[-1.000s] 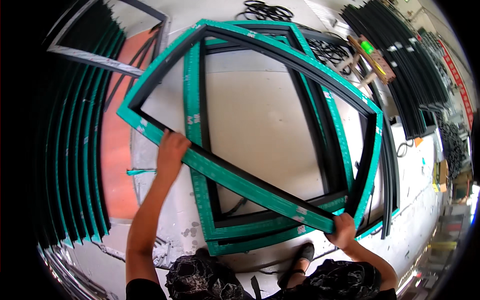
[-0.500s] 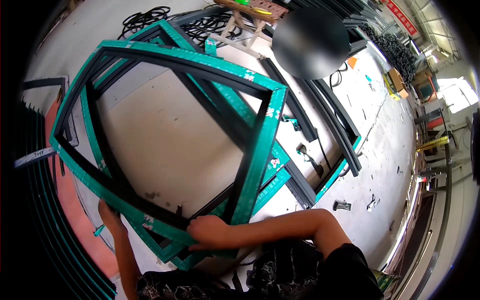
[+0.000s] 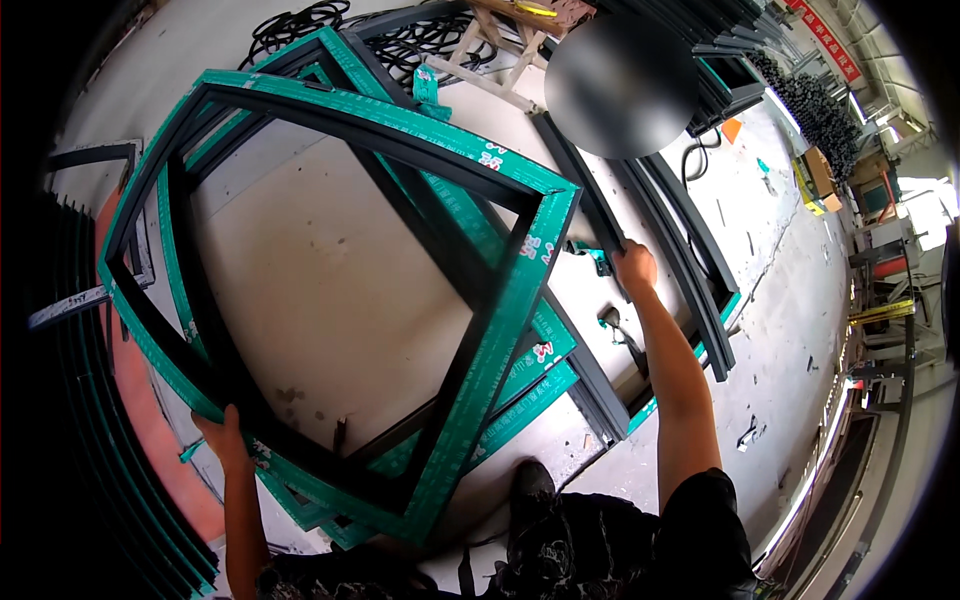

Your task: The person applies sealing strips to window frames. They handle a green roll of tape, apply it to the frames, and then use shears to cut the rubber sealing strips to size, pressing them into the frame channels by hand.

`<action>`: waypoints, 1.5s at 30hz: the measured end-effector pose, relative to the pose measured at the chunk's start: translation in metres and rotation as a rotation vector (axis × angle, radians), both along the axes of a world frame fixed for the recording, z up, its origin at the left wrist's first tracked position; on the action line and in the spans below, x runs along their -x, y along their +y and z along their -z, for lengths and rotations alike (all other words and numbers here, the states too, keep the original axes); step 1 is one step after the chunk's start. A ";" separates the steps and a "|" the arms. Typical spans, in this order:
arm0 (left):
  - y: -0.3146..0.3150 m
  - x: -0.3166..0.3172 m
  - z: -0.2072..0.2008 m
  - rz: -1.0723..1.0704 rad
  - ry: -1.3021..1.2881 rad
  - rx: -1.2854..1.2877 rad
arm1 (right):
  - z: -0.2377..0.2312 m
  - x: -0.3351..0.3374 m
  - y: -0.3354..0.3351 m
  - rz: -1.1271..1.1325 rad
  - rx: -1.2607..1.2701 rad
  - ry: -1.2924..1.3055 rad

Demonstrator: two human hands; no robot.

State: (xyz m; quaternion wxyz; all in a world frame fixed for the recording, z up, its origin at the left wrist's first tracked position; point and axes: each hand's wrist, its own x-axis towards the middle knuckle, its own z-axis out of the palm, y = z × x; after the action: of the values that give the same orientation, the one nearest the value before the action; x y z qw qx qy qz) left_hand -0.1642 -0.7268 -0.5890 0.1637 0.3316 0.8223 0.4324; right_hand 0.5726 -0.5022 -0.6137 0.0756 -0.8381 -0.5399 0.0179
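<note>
A large window frame (image 3: pixel 390 115) with green film and black inner edges stands tilted before me, over other green-filmed frames (image 3: pixel 550 345). My left hand (image 3: pixel 225 440) is closed round its lower left bar, thumb on top. My right arm reaches forward past the frame's right corner. There my right hand (image 3: pixel 634 268) is closed on the near end of a long dark profile bar (image 3: pixel 582 190); its fingers are partly hidden. Just left of that hand lies a small piece with green film (image 3: pixel 598 258). A dark tool-like piece (image 3: pixel 622 335) lies nearer to me.
More dark bars (image 3: pixel 680 270) lie right of my hand. At the back are a wooden trestle (image 3: pixel 490 60), coiled black strips (image 3: pixel 290 35) and a person whose head is blurred out. Dark green bars (image 3: pixel 85 400) are stacked at the left. A cardboard box (image 3: pixel 820 175) stands far right.
My right hand has left the frame's near lower bar and moved forward and right to the dark bar. My left hand stays on the frame, which has shifted slightly.
</note>
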 end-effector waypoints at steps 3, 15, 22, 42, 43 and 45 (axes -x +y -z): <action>0.006 0.005 -0.019 0.038 -0.010 0.033 | 0.022 0.012 -0.017 -0.027 0.068 -0.058; 0.021 -0.037 -0.064 0.090 0.603 0.148 | 0.027 -0.002 -0.033 0.063 0.004 -0.007; 0.002 -0.228 -0.075 1.195 0.187 0.156 | -0.014 -0.036 -0.053 0.330 -0.144 0.923; -0.079 -0.238 -0.077 1.208 0.343 0.165 | -0.151 0.240 -0.080 -1.117 0.173 0.259; -0.086 -0.234 -0.076 1.234 0.382 0.209 | -0.151 0.239 -0.092 -1.052 0.198 0.322; -0.098 -0.227 -0.080 1.274 0.389 0.237 | -0.146 0.234 -0.118 -1.076 0.129 0.261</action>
State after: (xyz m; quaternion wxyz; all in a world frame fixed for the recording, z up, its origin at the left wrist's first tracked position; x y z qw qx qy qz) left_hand 0.0629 -0.8252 -0.5091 0.2711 0.8032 0.5226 0.0908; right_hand 0.3385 -0.6201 -0.4678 0.0704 -0.4379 -0.8757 0.1908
